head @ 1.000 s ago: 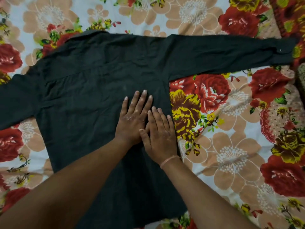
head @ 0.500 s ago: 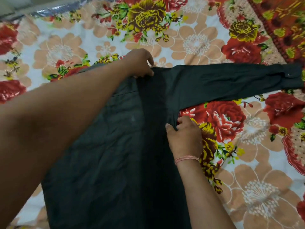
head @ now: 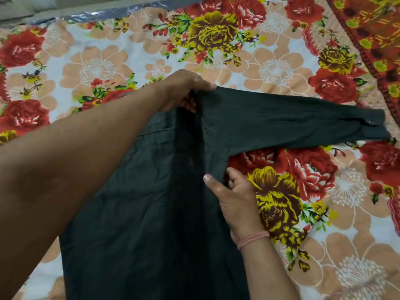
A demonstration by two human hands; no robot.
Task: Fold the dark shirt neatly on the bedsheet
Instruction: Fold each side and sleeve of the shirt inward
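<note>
The dark shirt (head: 151, 202) lies spread on the floral bedsheet (head: 281, 68), its body running toward me. Its right sleeve (head: 303, 124) stretches out to the right, the buttoned cuff at the far end. My left hand (head: 184, 92) pinches the shirt's top edge at the right shoulder and lifts it slightly. My right hand (head: 236, 195) grips the shirt's right side edge just below the armpit, thumb on top of the cloth. My left forearm hides the left part of the shirt and its left sleeve.
A red and orange patterned cloth (head: 372, 29) lies along the top right corner. The sheet's far edge meets a shiny grey strip (head: 97, 15) at the top left. Bare sheet stretches to the right of the shirt.
Both hands left the flat pressing spot on the shirt's middle. The left hand reached to the shoulder and took hold; the right took the side edge. The sleeve's shoulder end has lifted.
</note>
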